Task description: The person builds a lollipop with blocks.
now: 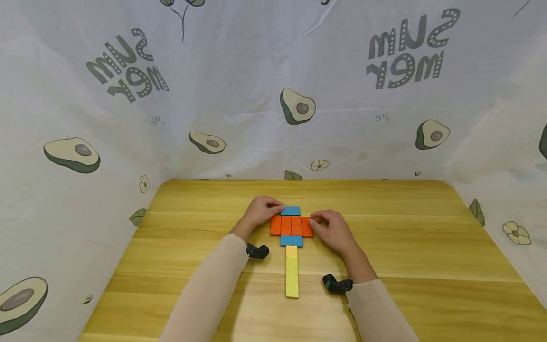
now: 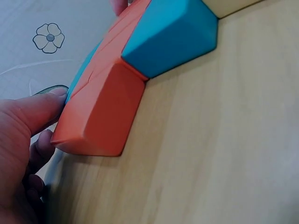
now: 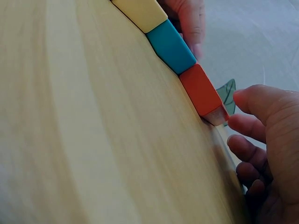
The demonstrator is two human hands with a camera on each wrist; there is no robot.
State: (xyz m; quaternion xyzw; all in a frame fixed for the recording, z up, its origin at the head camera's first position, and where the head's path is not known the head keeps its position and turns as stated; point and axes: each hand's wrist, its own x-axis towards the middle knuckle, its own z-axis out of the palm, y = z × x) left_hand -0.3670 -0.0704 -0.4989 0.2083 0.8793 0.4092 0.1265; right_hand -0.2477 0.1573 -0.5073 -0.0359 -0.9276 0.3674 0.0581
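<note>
Wooden-looking blocks lie flat in a symmetrical figure on the table. Its far end is a blue block (image 1: 292, 210); my left hand (image 1: 261, 210) touches that block's left end with relaxed fingers. Below the blue block sit several small orange squares (image 1: 291, 225), between an orange block (image 1: 275, 226) on the left and another orange block (image 1: 307, 227) on the right. Beside that right block is my right hand (image 1: 333, 231), thumb and forefinger apart, fingertips at its outer edge. A second blue block (image 1: 291, 241), a pale yellow block (image 1: 291, 251) and a long yellow-green block (image 1: 292, 277) run nearer me.
The light wood table (image 1: 427, 247) meets a white curtain (image 1: 239, 104) printed with avocados, which hangs behind and at both sides. Each wrist carries a small black camera (image 1: 258, 251).
</note>
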